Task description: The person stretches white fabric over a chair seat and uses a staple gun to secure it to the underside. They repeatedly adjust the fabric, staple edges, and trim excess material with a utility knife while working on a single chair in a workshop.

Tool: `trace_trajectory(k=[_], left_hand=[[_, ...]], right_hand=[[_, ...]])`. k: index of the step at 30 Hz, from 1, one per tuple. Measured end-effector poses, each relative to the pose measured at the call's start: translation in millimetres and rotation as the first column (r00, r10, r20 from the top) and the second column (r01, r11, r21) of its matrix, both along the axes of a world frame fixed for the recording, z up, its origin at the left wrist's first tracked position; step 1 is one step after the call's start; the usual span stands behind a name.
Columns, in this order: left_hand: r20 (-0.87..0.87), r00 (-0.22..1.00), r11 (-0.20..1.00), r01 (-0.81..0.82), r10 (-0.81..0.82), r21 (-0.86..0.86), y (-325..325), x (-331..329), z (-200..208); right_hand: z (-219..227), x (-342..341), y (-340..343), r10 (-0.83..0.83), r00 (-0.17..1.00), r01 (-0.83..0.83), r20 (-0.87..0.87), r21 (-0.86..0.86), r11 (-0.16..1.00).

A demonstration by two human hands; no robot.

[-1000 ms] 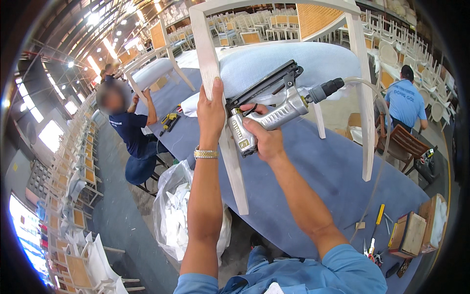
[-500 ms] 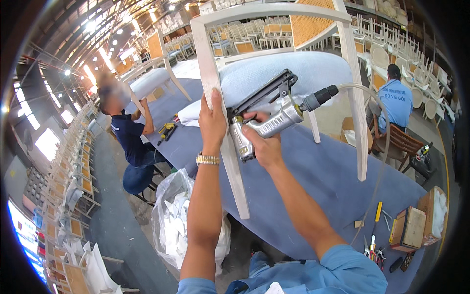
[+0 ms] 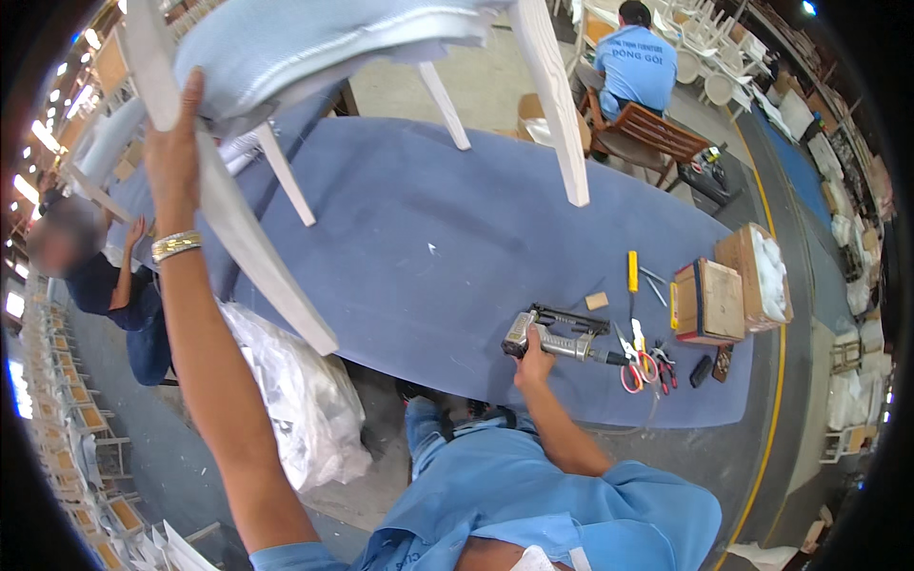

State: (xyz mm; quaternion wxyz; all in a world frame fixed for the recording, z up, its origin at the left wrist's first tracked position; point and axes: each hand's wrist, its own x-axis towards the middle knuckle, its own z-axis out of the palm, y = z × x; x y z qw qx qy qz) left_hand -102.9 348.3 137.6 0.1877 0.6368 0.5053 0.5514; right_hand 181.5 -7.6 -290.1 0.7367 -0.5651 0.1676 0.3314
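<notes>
Silver metal marks the staple gun (image 3: 573,347), low over the near right part of the table (image 3: 400,247), its long axis running almost straight across: blunt head to the left, dark hose fitting to the right. Wrapped around its handle from the near side is the right hand (image 3: 535,362), the grip clamped on the tool; whether the gun also rests on the blue-grey table cover, I cannot tell. Just beside the fitting lie the scissors (image 3: 638,360), with the pliers (image 3: 665,373) next to them. Beyond the gun sit a small wooden block (image 3: 597,301) and, farther off, a yellow-handled tool (image 3: 632,271) (two boxes (image 3: 700,300) stand to the right of these).

From that right grip, the pale chair (image 3: 324,57) lies forward and to the left, so the two hands are spread wide. Nearer to it by far is the left hand (image 3: 174,152), which is touching it: its grip is closed around one leg (image 3: 255,252) beside the padded seat, thumb pointing up along the wood (the fingers behind are hidden). That leg slants from upper left to lower right, its foot near the table's near edge and close to the plastic bag (image 3: 295,400). Between that foot and the gun's head is a bare stretch of table, and the head is the end of the gun facing the foot.
</notes>
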Motion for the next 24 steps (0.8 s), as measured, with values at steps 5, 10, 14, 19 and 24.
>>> trace_trajectory(k=[5,10,14,19,24], left_hand=[[-0.063,0.996,0.977,0.052,-0.067,-0.205,-4,-8,14],[0.098,0.992,0.995,0.073,-0.08,0.07,-10,-15,5],[0.146,0.988,0.999,0.038,-0.042,0.035,-24,-1,10],[0.085,0.995,0.995,-0.054,0.047,0.08,-24,-7,1],[0.155,0.988,1.0,0.025,-0.025,0.007,-31,-5,1]], right_hand=[[-44,33,-34,0.432,0.831,-0.401,-0.351,0.161,0.902],[-4,35,-48,0.887,0.061,-0.4,0.457,-0.803,0.442],[-14,46,-35,0.906,-0.123,-0.127,0.406,-0.911,0.391],[-31,77,-5,0.878,-0.195,-0.21,0.437,-0.893,0.397],[96,65,61,0.849,-0.115,-0.532,0.516,-0.754,0.386]])
